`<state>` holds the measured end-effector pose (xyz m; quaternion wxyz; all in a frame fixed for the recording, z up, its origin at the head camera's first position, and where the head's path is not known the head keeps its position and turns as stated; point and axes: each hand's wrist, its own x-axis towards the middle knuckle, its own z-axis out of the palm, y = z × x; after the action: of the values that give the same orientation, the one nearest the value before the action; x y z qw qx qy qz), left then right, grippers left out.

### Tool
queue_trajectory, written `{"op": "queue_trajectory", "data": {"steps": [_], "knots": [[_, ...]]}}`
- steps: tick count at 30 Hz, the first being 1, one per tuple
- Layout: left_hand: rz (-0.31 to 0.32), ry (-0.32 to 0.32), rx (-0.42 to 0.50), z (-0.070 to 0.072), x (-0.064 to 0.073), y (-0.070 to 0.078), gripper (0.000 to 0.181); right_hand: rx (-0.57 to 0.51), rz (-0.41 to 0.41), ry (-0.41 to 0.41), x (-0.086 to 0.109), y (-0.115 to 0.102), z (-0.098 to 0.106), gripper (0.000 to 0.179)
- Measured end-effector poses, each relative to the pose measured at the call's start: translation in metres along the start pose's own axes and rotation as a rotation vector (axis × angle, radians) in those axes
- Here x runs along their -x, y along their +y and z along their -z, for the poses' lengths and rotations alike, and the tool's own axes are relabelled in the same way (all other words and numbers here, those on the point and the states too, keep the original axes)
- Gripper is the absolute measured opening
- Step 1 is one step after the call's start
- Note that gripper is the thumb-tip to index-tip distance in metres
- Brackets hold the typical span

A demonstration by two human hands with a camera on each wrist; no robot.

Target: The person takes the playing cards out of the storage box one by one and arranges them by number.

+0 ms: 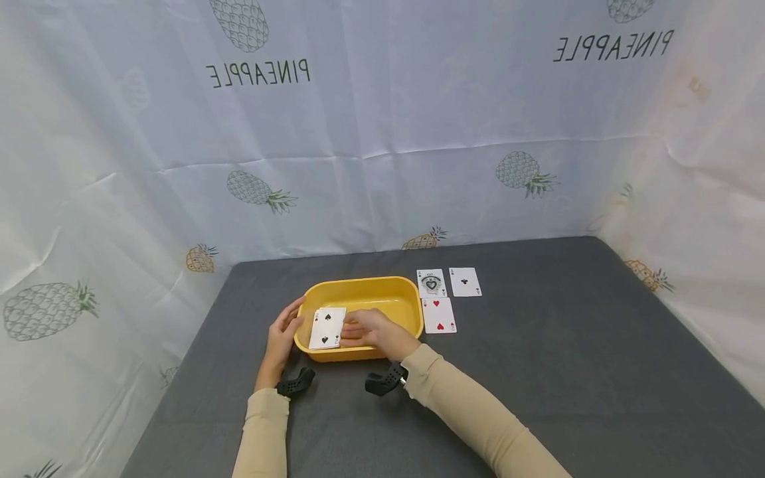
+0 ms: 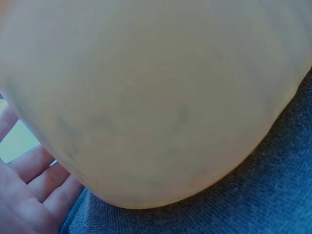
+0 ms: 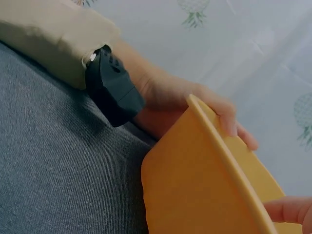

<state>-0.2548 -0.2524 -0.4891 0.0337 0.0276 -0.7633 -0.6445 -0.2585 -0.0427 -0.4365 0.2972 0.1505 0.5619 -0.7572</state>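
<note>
At the left end of the yellow basin (image 1: pixel 346 355), my left hand (image 1: pixel 278 342) grips the rim, with fingers over the edge as the right wrist view shows. Inside the basin lies a small stack of playing cards (image 1: pixel 326 329), slightly fanned, a two of spades on top. My right hand (image 1: pixel 379 332) reaches in over the near side, its fingertips at the stack's right edge. The fingers look mostly straight in the left wrist view, where part of the right hand (image 2: pixel 36 195) shows. A large blurred pale surface fills most of that view.
Right of the basin, face up on the dark grey cloth (image 1: pixel 538 372), lie a two of hearts (image 1: pixel 439 315), a card with an ornate black emblem (image 1: pixel 431 283) and an ace of clubs (image 1: pixel 465 282). White curtains (image 1: pixel 382 192) with pineapple prints hang behind and at the sides.
</note>
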Motion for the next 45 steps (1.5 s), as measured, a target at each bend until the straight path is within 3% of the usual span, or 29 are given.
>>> {"op": "queue_trajectory", "data": {"steps": [11, 17, 23, 30, 38, 45], "knots": [[-0.025, -0.004, 0.001, -0.002, 0.002, 0.002, 0.043, 0.250, 0.054, 0.182, -0.014, -0.001, -0.015, 0.038], [-0.052, -0.009, 0.008, -0.004, 0.003, -0.001, 0.043, 0.283, 0.103, 0.256, -0.019, 0.000, -0.022, 0.024], [-0.060, -0.012, 0.006, -0.004, 0.002, -0.001, 0.043, 0.324, 0.098, 0.326, -0.024, 0.000, -0.026, 0.017], [-0.054, -0.010, 0.017, -0.003, 0.001, -0.001, 0.043, 0.336, 0.078, 0.358, -0.027, -0.005, -0.023, 0.019], [-0.054, -0.001, 0.014, -0.003, 0.000, 0.000, 0.043, 0.439, 0.057, 0.378, -0.026, -0.010, -0.021, 0.017], [-0.051, 0.016, 0.012, -0.001, 0.002, 0.000, 0.042, 0.273, 0.097, 0.267, -0.014, -0.015, -0.015, 0.019]]}}
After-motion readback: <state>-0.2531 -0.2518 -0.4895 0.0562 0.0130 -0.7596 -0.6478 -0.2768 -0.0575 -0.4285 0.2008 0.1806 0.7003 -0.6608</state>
